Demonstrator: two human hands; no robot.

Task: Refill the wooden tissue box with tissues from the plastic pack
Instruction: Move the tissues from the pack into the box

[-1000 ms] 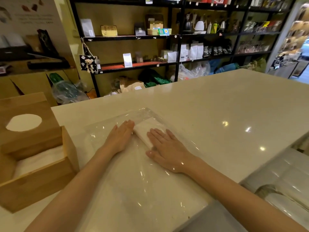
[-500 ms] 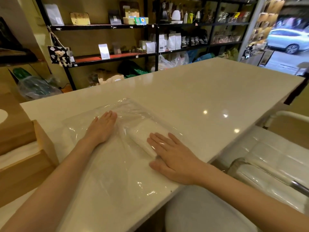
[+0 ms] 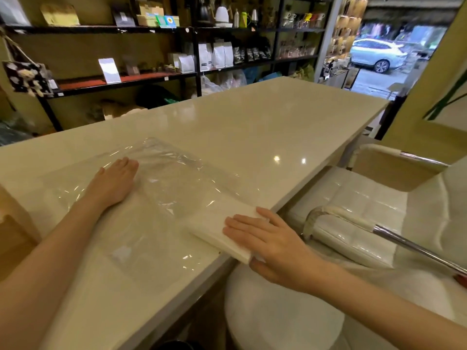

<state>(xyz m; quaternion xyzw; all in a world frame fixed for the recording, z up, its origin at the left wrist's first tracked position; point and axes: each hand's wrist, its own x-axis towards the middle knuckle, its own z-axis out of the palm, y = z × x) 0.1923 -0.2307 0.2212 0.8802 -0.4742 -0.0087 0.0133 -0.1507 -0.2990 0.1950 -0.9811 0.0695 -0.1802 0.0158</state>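
Note:
A clear plastic pack (image 3: 174, 188) lies flat and crumpled on the pale counter (image 3: 265, 127). My left hand (image 3: 112, 184) presses flat on its left part, fingers together. A thin white stack of tissues (image 3: 217, 228) sticks out of the pack's near right end and overhangs the counter edge. My right hand (image 3: 271, 245) grips that stack, fingers on top and thumb underneath. Only a corner of the wooden tissue box (image 3: 12, 233) shows at the left edge of the view.
A white padded chair (image 3: 358, 213) with chrome armrests (image 3: 414, 248) stands just right of the counter edge, under my right arm. Dark shelves (image 3: 156, 74) with bags and jars line the wall behind the counter. An open doorway is at far right.
My right hand has dragged the tissue stack out of the pack toward the counter's near right edge and closed on it. The left hand stayed on the plastic. The view swung right, away from the box.

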